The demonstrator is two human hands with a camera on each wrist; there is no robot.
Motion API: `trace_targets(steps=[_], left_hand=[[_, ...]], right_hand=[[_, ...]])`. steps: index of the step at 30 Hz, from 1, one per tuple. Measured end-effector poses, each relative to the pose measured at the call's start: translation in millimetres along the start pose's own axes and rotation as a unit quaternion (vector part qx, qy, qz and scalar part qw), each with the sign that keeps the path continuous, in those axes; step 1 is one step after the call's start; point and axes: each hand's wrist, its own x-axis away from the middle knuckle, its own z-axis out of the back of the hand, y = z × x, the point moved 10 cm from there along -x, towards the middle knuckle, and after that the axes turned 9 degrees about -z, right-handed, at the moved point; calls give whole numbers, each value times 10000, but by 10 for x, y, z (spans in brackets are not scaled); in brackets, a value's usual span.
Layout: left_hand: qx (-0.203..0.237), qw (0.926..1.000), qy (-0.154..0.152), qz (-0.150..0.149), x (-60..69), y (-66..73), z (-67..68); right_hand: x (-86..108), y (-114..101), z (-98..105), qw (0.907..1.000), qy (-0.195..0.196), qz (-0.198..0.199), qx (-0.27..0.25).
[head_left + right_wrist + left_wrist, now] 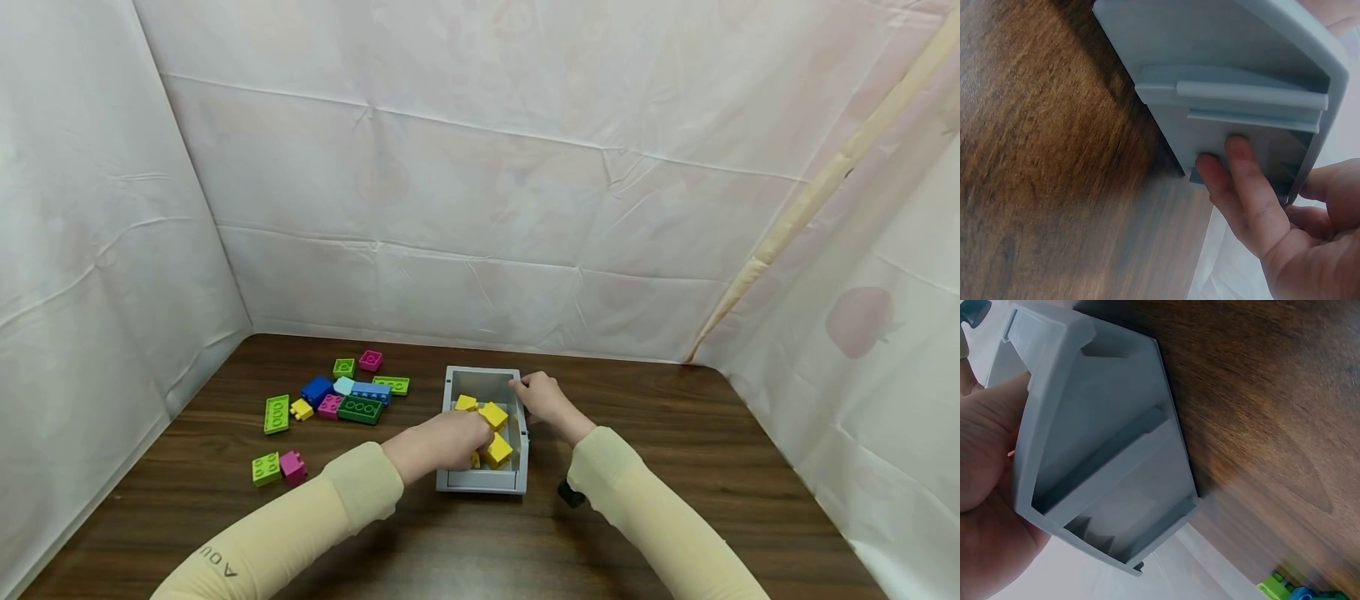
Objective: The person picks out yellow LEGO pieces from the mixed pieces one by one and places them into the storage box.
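Observation:
A grey plastic bin point(483, 481) stands on the table with several yellow toy bricks point(492, 416) inside. My left hand point(452, 439) reaches over the bin's left wall, its fingers down among the yellow bricks. Those fingertips are hidden, so whether they pinch a brick cannot be seen. In the left wrist view the left hand point(988, 450) lies behind the ribbed side of the bin point(1110, 381). My right hand point(545, 398) grips the bin's right wall near the back. In the right wrist view fingers point(1244, 178) press the outer side and the thumb is at the rim.
Left of the bin lie loose bricks: dark green point(360, 409), blue point(317, 389), light green point(277, 414), pink point(293, 467), and a small yellow one point(302, 409). A black object point(571, 493) sits by the right sleeve. White curtains point(480, 208) surround the brown table point(675, 442).

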Motion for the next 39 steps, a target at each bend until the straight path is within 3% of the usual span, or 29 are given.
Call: trace_targets(steps=[13,21,27,33,39], left_hand=[[-22,10000,12,-88,22,-10,17],[-322,9993,21,-182,28,41,79],[-145,9999,5,-63,69,44,147],[88,9999,131,58,142,50,240],[-25,9992,408,38,235,89,356]], right_hand=[[0,-3,0,10000,-2,62,2],[20,-21,19,9999,4,144,4],[19,-21,18,9999,-6,158,28],[9,-13,12,9999,-11,145,30],[-3,-2,8,9999,14,94,48]])
